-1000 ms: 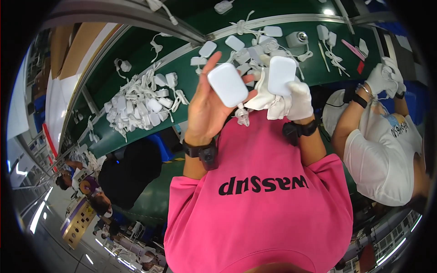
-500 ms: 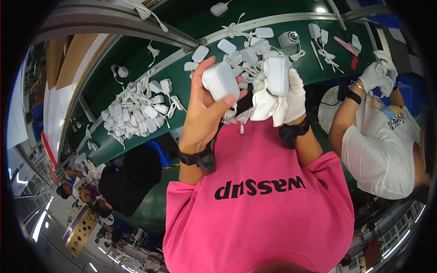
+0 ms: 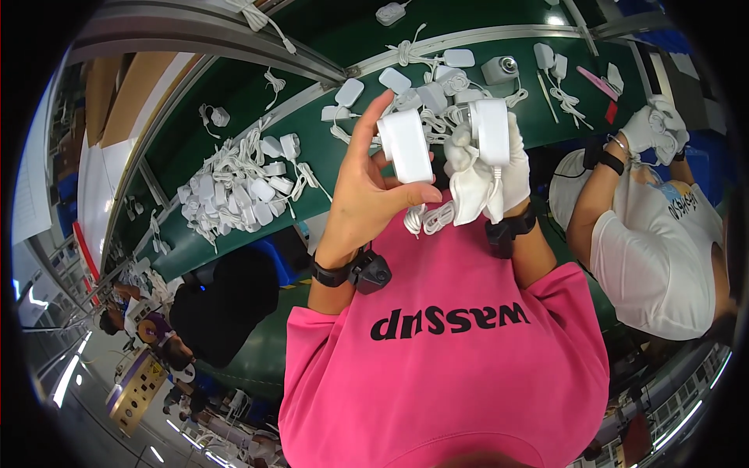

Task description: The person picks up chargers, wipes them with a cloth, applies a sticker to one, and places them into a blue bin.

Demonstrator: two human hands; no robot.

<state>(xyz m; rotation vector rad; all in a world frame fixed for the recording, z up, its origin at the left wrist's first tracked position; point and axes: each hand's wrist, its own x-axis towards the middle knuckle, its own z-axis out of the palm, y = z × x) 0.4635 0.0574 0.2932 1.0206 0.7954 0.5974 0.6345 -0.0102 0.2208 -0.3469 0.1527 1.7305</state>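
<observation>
My bare left hand grips a white power adapter between thumb and fingers, its broad side turned toward me. Beside it, my right hand, in a white glove, is closed on a second white power adapter. A cable runs down from that adapter's lower end. Below the hands hangs a small coil of white cable; which adapter it belongs to I cannot tell. A white cloth-like piece hangs under the right fingers, perhaps part of the glove. The two adapters are held side by side, apart.
Loose white adapters lie just beyond my hands on the green table. A big heap of cabled adapters is at left. A metal cylinder device and pink tweezers-like tool lie far right. A co-worker's gloved hands are at right.
My left hand has shifted right and turned the adapter more upright, closer to the other one. My right hand's adapter has moved slightly right and turned a little. The view has shifted slightly.
</observation>
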